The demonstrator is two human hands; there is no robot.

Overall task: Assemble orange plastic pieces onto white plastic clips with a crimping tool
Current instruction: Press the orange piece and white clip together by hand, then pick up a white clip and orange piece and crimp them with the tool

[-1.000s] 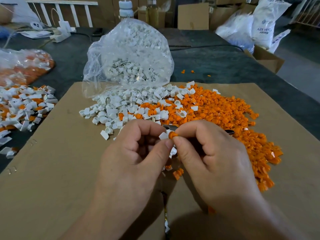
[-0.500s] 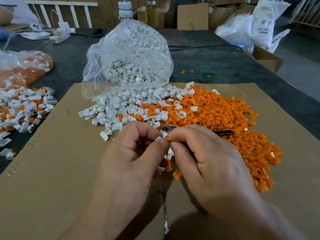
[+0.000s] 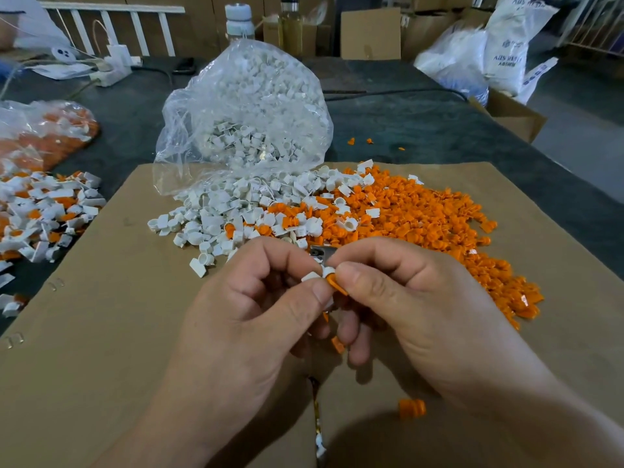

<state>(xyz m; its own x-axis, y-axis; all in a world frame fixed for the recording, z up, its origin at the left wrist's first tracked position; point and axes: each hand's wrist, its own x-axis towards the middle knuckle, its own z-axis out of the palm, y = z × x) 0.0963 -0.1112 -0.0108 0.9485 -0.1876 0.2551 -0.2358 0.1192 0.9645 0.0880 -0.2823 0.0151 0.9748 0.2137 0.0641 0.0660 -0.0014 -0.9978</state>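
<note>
The left hand (image 3: 243,315) and right hand (image 3: 415,309) meet over the near middle of a flat brown cardboard sheet (image 3: 101,332) laid on the dark surface (image 3: 422,130). The left grip is clamped, thumb against forefinger, on a small white plastic clip (image 3: 312,275). The right grip pinches a small orange plastic piece (image 3: 334,283) that touches the clip's right side. Holding both at the fingertips, raised off the cardboard, likely lets the person line up the two parts by eye before seating them.

Just beyond the fingertips a bit of grey metal (image 3: 319,253) shows, probably the head of the crimping tool, kept within easy reach. Neither hand holds it.

The supplies sit in a far arc: a clear plastic bag of white clips (image 3: 246,106) spills a loose white pile (image 3: 216,214) to the left, and a heap of orange pieces (image 3: 422,217) spreads to the right, each nearer the hand that picks from it. A mixed white-and-orange pile (image 3: 40,214) at the far left looks like finished work set aside.
</note>
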